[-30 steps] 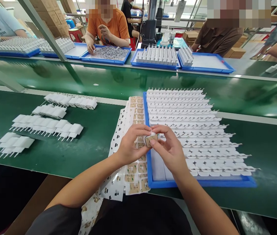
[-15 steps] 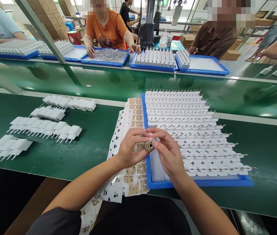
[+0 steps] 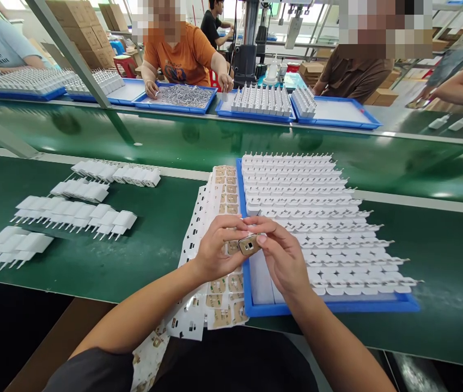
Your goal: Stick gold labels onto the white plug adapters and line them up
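Observation:
Between both hands, above the left edge of the blue tray (image 3: pixel 248 296), is a small charger plug (image 3: pixel 248 246), its tan end face with small dark openings turned toward me. My left hand (image 3: pixel 217 247) grips it from the left, fingers along the top. From the right, my right hand (image 3: pixel 286 256) pinches it, with the thumb at the edge of the tan face. Its far side is hidden by my fingers. Under my left hand lie sheets of tan stickers (image 3: pixel 222 317) with cut-outs. Rows of white charger plugs (image 3: pixel 349 257) fill much of the tray.
More white plugs (image 3: pixel 64 211) lie in rows on the green table (image 3: pixel 104 267) at left. Across a glossy green strip (image 3: pixel 174 141), co-workers sit behind blue trays, one holding metal parts (image 3: pixel 186 95), others white pieces (image 3: pixel 262 100). A slanted metal post (image 3: pixel 74 51) stands at left.
My hands stay nearly in place around the charger plug, whose tan face is now a little more exposed. Across the table, a co-worker's hand has shifted slightly at a tray.

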{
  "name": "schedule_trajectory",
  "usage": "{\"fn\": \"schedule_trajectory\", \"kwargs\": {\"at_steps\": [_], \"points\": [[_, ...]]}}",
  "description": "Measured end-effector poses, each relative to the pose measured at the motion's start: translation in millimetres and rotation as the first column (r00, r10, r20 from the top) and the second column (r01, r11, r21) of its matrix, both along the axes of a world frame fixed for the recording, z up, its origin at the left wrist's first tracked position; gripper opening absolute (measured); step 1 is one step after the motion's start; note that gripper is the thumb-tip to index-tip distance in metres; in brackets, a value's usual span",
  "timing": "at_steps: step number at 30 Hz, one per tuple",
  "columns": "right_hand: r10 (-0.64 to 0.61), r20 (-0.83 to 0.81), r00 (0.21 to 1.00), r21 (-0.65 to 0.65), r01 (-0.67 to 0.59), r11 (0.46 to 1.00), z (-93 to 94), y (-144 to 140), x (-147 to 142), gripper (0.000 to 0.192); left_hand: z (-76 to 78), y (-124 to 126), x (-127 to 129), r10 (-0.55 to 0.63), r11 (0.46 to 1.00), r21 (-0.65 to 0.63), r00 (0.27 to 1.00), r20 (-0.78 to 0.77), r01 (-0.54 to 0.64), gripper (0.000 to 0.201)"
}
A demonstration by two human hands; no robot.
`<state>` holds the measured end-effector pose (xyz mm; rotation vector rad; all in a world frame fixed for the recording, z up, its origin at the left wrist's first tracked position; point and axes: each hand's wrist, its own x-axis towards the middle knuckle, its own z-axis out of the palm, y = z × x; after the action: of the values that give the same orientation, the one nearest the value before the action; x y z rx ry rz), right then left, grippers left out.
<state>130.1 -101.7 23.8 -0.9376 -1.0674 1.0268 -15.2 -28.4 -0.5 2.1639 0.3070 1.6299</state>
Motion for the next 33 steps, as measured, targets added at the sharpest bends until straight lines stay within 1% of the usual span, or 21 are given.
{"fn": "schedule_trajectory", "kwargs": {"at_steps": [3,9,11,14,16,19,22,24,26,28,30,33], "points": [[0.018,-0.003,1.0,-0.007,-0.018,1.0,0.0,0.4,0.0,0.018,-0.1,0.0,0.0,0.008,0.999,-0.045,1.0,-0.002,-0.008,0.038],[-0.055,-0.054,0.997,-0.014,0.054,0.998,1.7,-0.9,-5.1,0.009,-0.4,-4.2,0.5,0.045,0.998,0.044,0.998,-0.032,-0.044,0.033],[-0.069,-0.068,0.995,-0.019,0.068,0.998,2.7,-0.9,-6.6,0.009,-2.3,-4.9,0.1,0.056,0.998,0.04,0.998,-0.038,-0.055,0.034],[-0.081,-0.079,0.994,-0.017,0.08,0.997,3.2,-0.4,-7.3,0.01,-5.5,-4.3,-0.3,0.047,0.999,0.023,0.998,-0.033,-0.046,0.036],[-0.078,-0.09,0.993,-0.012,0.077,0.997,3.0,-0.5,-7.2,0.015,-6.3,-4.3,-0.6,0.034,0.999,0.01,0.999,-0.022,-0.034,0.037],[-0.068,-0.085,0.994,-0.012,0.067,0.998,2.8,-0.8,-6.4,0.022,-6.3,-4.8,-1.0,0.026,0.998,-0.059,1.0,-0.002,-0.026,0.035],[-0.044,-0.057,0.997,-0.035,0.042,0.998,2.6,-0.4,-5.8,0.026,-7.8,-4.0,-1.2,0.031,0.981,-0.194,0.999,-0.014,-0.033,0.029],[-0.016,-0.057,0.998,-0.051,0.013,0.999,1.9,-0.2,-6.2,0.034,-9.9,-2.8,-1.1,0.023,0.961,-0.274,1.0,-0.018,-0.027,0.026],[-0.008,-0.049,0.999,-0.048,0.005,0.999,0.8,-0.4,-7.5,0.039,-12.0,-1.8,-0.6,0.015,0.953,-0.302,1.0,-0.016,-0.019,0.024],[-0.025,-0.009,1.0,-0.031,0.025,0.999,-0.3,-1.0,-9.2,0.041,-13.6,-1.2,0.3,0.018,0.962,-0.27,0.999,-0.027,-0.024,0.023],[-0.057,0.039,0.998,-0.03,0.058,0.998,-1.4,-1.5,-10.6,0.04,-14.1,-1.3,1.4,0.024,0.978,-0.207,0.999,-0.041,-0.032,0.023],[-0.083,0.059,0.995,-0.042,0.085,0.995,-2.7,-1.2,-11.1,0.033,-12.4,-2.3,2.6,0.043,0.991,-0.126,0.999,-0.031,-0.047,0.023]]}}
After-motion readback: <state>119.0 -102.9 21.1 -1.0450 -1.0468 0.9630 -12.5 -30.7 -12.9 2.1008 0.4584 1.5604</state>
